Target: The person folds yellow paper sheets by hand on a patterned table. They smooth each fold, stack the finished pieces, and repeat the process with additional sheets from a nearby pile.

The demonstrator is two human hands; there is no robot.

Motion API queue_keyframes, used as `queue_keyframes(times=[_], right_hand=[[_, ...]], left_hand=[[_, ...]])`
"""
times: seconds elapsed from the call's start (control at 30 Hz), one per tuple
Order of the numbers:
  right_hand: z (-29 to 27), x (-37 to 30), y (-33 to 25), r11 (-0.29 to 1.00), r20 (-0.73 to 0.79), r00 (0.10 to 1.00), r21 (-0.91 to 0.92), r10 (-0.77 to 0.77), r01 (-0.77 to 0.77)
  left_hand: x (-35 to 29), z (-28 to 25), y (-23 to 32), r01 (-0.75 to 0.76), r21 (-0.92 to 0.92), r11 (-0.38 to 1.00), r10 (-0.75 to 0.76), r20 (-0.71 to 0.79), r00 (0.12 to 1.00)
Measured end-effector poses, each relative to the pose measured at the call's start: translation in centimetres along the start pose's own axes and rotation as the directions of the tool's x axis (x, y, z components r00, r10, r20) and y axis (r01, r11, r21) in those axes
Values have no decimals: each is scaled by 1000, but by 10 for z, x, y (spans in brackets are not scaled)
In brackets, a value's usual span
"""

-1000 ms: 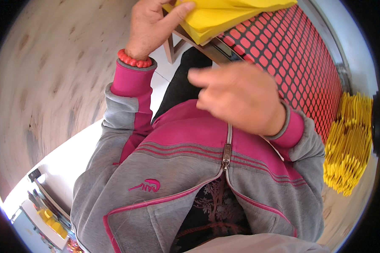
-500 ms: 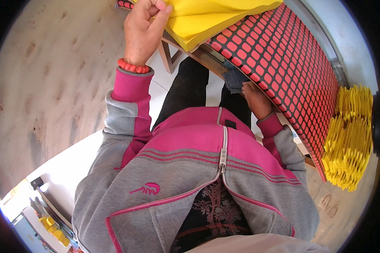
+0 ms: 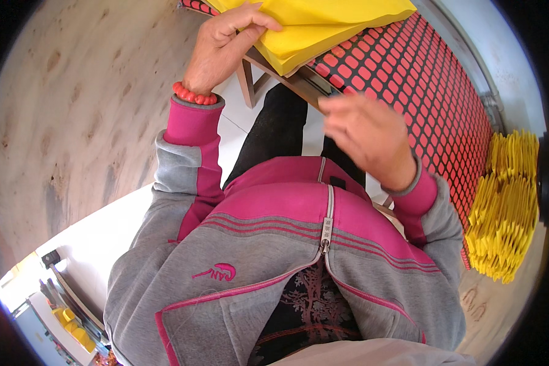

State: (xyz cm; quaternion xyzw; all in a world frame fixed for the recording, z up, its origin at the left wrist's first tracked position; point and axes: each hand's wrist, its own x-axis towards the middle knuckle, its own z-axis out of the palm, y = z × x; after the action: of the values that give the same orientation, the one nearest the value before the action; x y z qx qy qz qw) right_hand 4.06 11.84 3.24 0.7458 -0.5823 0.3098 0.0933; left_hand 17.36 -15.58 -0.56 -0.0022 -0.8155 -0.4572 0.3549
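Note:
My left hand (image 3: 229,43), with a red bead bracelet (image 3: 194,94) at its wrist, is at the near left edge of the yellow cloth (image 3: 341,15). Its thumb and index finger come together on a fold there. The cloth is stacked or folded and lies over the table's near corner. To the right, my right hand (image 3: 372,134) is raised beside the table edge, in front of the red-and-black patterned table cover (image 3: 445,97). Motion smears its fingers, so whether they hold anything does not show.
Many yellow folded pieces (image 3: 503,213) are stacked at the far right, beyond the table cover. A wooden table leg (image 3: 245,82) stands under the near corner. A large pale wooden board (image 3: 67,122) fills the left side.
My right hand has come up from below the table edge, away from a dark blue-grey cloth that no longer shows. My left hand has shifted slightly right along the yellow cloth.

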Motion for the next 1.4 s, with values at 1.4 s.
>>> queue_keyframes(times=[1.4], right_hand=[[31, 82, 39, 987, -145, 985, 145, 93, -72]], left_hand=[[1, 0, 11, 113, -210, 971, -112, 16, 994]])
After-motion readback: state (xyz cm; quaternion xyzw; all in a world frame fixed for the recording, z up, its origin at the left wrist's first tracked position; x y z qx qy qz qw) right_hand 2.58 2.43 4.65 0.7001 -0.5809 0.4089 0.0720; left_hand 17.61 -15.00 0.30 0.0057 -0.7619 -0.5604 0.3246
